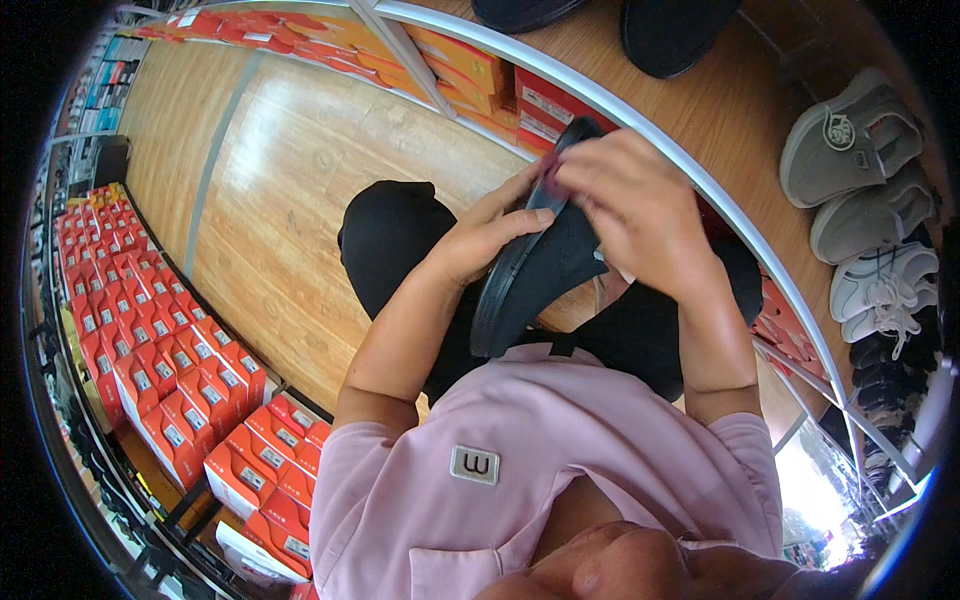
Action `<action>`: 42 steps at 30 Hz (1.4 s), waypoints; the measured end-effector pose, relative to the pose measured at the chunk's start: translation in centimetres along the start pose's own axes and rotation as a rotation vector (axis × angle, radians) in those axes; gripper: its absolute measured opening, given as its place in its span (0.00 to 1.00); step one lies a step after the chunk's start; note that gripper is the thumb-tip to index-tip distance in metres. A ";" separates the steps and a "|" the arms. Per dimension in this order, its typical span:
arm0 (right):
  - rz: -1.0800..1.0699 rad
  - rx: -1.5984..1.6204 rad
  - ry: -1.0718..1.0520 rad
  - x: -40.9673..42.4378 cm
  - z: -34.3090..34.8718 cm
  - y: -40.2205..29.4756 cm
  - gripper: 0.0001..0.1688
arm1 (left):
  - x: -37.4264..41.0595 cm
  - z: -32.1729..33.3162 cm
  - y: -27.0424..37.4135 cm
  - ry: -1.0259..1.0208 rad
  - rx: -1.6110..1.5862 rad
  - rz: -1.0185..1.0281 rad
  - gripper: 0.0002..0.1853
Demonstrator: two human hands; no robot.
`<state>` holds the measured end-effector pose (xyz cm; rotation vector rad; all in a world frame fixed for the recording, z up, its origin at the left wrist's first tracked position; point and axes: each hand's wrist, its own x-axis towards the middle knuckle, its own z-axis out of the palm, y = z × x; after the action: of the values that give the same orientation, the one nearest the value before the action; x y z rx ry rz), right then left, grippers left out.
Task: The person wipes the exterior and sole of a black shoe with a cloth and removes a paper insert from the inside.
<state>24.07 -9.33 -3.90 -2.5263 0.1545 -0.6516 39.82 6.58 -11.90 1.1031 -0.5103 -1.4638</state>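
A black shoe [536, 262] with a thick dark sole is tilted on its side above my lap. My left hand [487, 229] grips it around the middle, the thumb lying on the edge of the sole. At the shoe's far end, my right hand [630, 202] pinches a small dark-red cloth [553, 174] against the sole edge; this hand is slightly blurred. A bit of white, perhaps a tag, shows by the shoe's opening below my right hand. The fingers of my left hand behind the shoe are partly hidden.
To the right, a white-edged wooden shelf [750, 150] holds grey shoes [836, 150], white sneakers [874, 285] and black shoes. Orange and red boxes [472, 71] sit beneath it. Stacks of red shoeboxes [180, 375] line the left, across the wooden floor [300, 225].
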 end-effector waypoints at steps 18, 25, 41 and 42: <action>0.177 -0.051 0.229 0.1 -0.1 1.6 0.14 | -0.5 0.5 0.9 -0.043 0.002 -0.044 0.47; 0.100 0.113 0.070 0.2 0.3 0.2 0.15 | -0.1 -0.4 -0.2 0.004 0.073 -0.016 0.44; 0.146 0.068 0.051 -0.3 -0.7 3.0 0.36 | -0.6 -0.2 0.8 -0.048 0.115 0.007 0.47; 0.125 0.070 0.030 -0.4 -0.7 3.1 0.39 | -0.7 -0.3 0.7 -0.057 0.124 0.012 0.47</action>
<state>23.50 -12.23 -5.16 -2.4186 0.2926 -0.6344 40.35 7.13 -11.20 1.1559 -0.6546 -1.4723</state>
